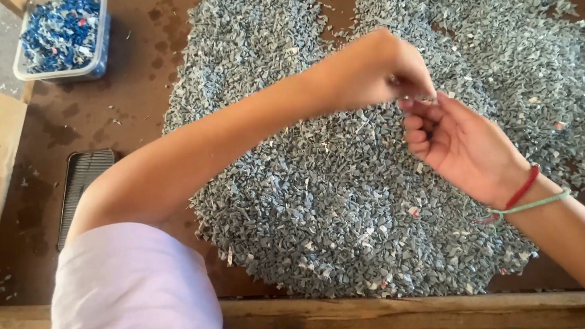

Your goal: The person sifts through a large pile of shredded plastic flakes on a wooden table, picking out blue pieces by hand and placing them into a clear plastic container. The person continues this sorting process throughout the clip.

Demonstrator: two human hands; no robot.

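Left hand (pixel 375 67) pinches a tiny chip against the half-curled right hand (pixel 454 141), above the grey chips (pixel 323 204) heaped mid-surface (pixel 128 108). Light, stiff, slippery bits, I'd say: fingertip pinches only. Blue-filled tub (pixel 63 36) at ten o'clock.

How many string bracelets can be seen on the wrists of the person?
2, both on the right wrist: a red bracelet nearer the right hand, and a green bracelet just behind it. The left wrist, behind the left hand, shows none.
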